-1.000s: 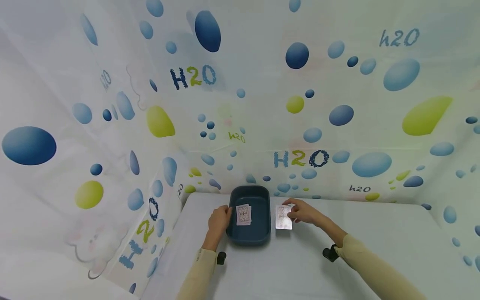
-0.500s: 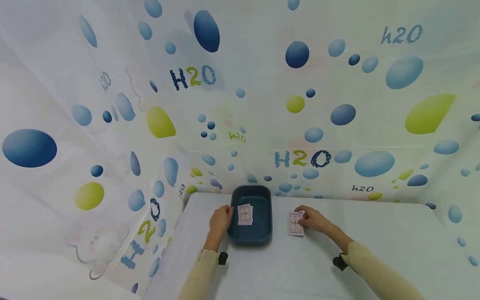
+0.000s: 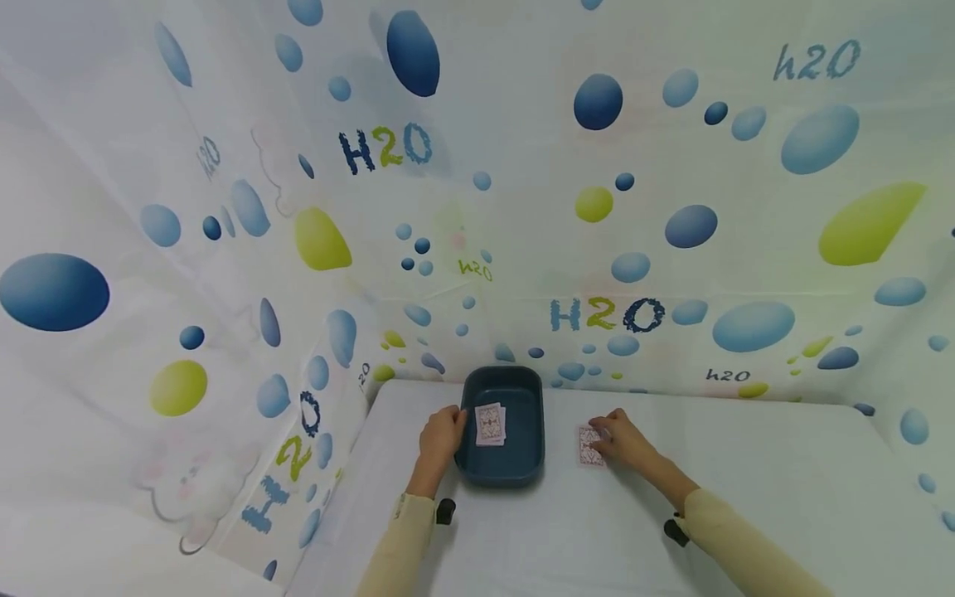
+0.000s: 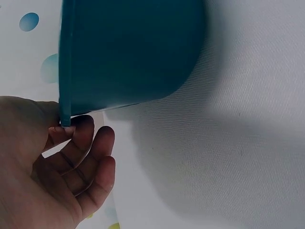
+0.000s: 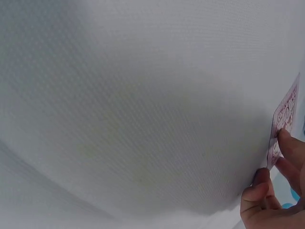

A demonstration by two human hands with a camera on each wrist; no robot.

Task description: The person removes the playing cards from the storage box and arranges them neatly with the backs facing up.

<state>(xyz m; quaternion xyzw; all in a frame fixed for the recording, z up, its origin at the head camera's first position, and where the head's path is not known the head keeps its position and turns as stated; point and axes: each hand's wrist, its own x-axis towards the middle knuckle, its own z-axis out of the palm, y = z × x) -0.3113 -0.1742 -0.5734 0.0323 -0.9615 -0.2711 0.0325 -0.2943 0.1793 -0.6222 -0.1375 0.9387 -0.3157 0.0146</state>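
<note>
A dark teal tray stands on the white table, with a few patterned-back playing cards lying in it. My left hand holds the tray's left rim. In the left wrist view its curled fingers sit under the rim of the tray. To the right of the tray, my right hand rests on a pink-backed card lying on the table. The right wrist view shows that card pinched at its edge between my fingers and thumb.
The white table stretches to the right and toward me. Bubble-print curtain walls close in behind it and on the left, right behind the tray.
My right hand has carried the card away from the tray's right side, moving right and down onto the table. The left hand and the tray have stayed put.
</note>
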